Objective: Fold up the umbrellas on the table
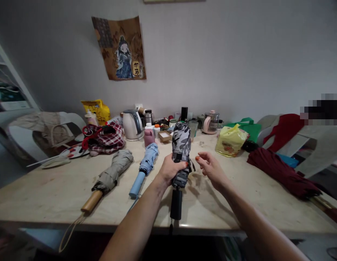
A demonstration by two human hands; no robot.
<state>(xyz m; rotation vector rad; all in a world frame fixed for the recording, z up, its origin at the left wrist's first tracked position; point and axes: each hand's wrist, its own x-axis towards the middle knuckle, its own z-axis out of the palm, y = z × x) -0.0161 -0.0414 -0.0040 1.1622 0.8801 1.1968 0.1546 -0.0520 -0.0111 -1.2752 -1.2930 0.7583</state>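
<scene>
My left hand (171, 168) is wrapped round the middle of a folded grey camouflage umbrella (181, 143), holding it raised over the table with its black handle (176, 204) pointing toward me. My right hand (210, 167) hovers just right of the umbrella, fingers loosely curled and apart, holding nothing. A folded light blue umbrella (146, 165) lies on the table left of my left hand. Further left lies a folded grey-olive umbrella (112, 174) with a wooden handle.
The pale wooden table (49, 192) carries a dark red umbrella (282, 172) at right, a yellow plastic bag (230, 140), a white kettle (132, 125), a glass kettle (210, 122), a plaid bag (105, 137) and several small bottles along the wall.
</scene>
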